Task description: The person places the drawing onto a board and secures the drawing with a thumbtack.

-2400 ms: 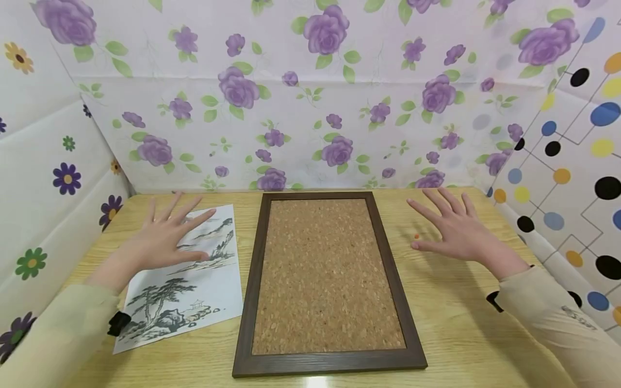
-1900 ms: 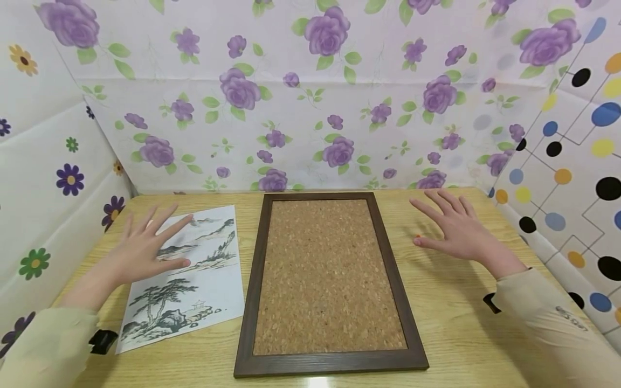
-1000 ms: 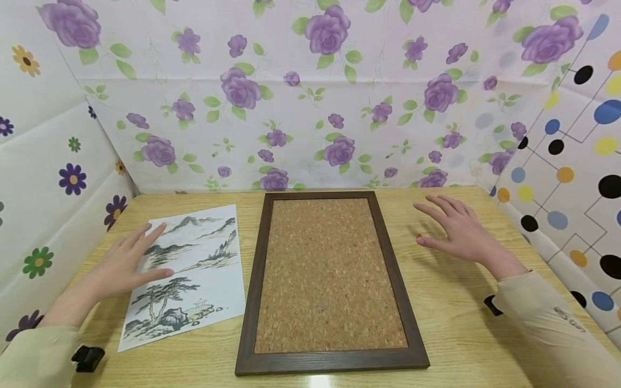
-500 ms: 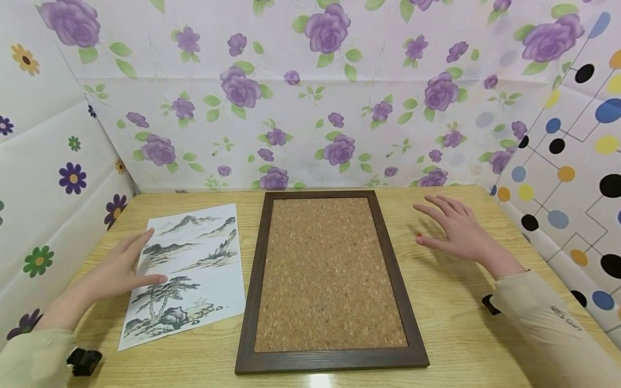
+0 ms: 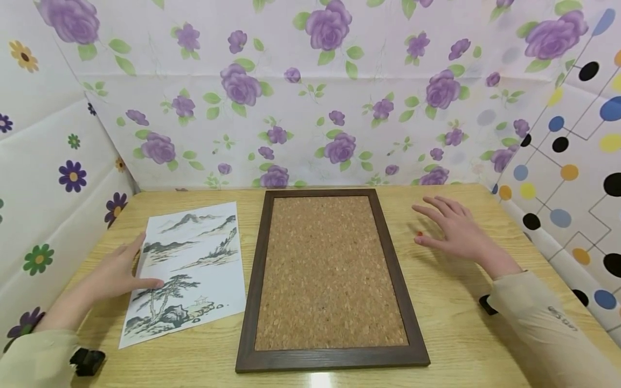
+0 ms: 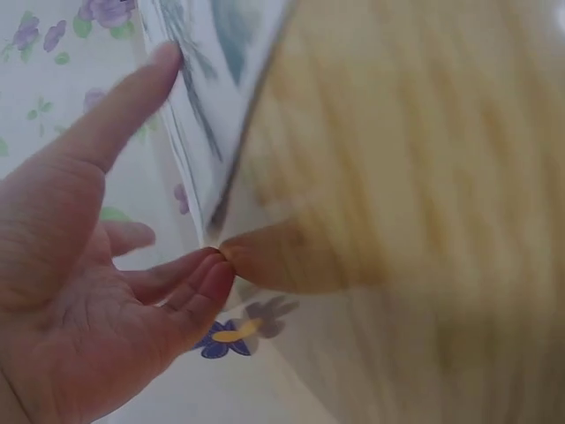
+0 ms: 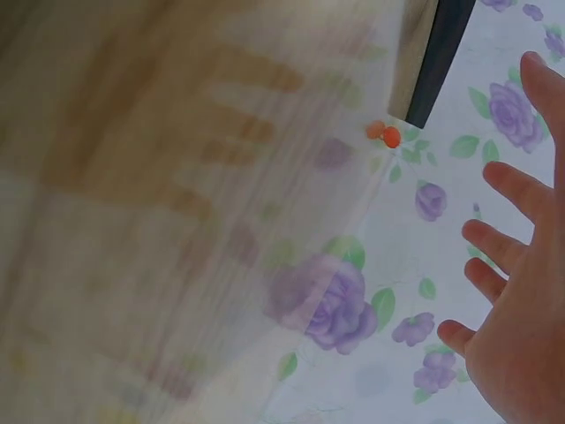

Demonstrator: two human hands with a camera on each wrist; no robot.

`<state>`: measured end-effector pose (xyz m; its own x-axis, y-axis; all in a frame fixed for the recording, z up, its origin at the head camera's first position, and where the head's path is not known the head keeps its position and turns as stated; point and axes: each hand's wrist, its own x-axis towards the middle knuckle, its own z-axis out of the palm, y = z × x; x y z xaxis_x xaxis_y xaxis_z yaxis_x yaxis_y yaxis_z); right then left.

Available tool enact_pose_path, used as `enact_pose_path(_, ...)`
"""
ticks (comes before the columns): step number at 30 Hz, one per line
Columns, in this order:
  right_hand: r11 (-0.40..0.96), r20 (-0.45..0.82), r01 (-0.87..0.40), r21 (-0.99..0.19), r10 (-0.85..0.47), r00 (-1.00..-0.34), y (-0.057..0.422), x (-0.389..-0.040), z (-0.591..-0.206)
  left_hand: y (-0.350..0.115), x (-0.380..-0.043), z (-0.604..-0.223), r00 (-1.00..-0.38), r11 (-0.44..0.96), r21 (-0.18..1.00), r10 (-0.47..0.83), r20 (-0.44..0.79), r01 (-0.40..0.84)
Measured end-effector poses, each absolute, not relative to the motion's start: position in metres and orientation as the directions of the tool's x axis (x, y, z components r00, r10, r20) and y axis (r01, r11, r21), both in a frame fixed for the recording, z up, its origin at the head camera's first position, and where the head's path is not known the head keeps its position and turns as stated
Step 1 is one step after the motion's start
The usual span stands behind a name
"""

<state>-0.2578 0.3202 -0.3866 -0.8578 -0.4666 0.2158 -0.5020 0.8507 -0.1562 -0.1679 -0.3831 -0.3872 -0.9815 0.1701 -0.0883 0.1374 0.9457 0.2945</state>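
Observation:
My left hand (image 5: 110,274) is at the left edge of a sheet of paper (image 5: 213,285) printed with an ink landscape. Its thumb reaches over the sheet, while the other fingertips (image 6: 216,265) meet the tabletop by the paper's edge in the left wrist view. Thumb and fingers are wide apart, with no pinch on the sheet visible. To the right of the cork board (image 5: 335,275) with its dark brown frame, my right hand (image 5: 458,234) hovers with fingers spread, holding nothing. A small orange knob-like piece (image 7: 391,136) lies on the table near its thumb in the head view.
The light wood table (image 5: 451,328) is enclosed by a purple-flowered back sheet (image 5: 291,124), a daisy-patterned left sheet (image 5: 43,205) and a dotted right sheet (image 5: 582,188). The framed board stands between the two hands, its far end close to the back sheet.
My left hand has drawn back from above the paper to its left edge and lowered, its fingers coming closer together. My right hand has barely moved, its fingers slightly more relaxed.

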Motion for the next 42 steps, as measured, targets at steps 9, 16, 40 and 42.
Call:
enact_pose_path(9,0.847,0.216,-0.502,-0.176,-0.464,-0.859,0.317,-0.259,-0.388,-0.38,-0.17,-0.385,-0.983,0.935,0.336,0.155,-0.099,0.113)
enact_pose_path(16,0.843,0.2,-0.503,-0.189,-0.469,-0.861,0.317,-0.26,-0.389,-0.378,-0.172,-0.384,-0.982,0.917,0.387,0.147,-0.119,0.09)
enact_pose_path(40,0.854,0.175,-0.486,-0.185,-0.458,-0.872,0.318,-0.264,-0.389,-0.399,-0.169,-0.386,-0.969,0.837,0.544,0.088,-0.231,-0.053)
enact_pose_path(42,0.851,0.179,-0.493,-0.182,-0.464,-0.868,0.317,-0.265,-0.389,-0.402,-0.168,-0.386,-0.969,0.825,0.561,0.082,-0.235,-0.067)
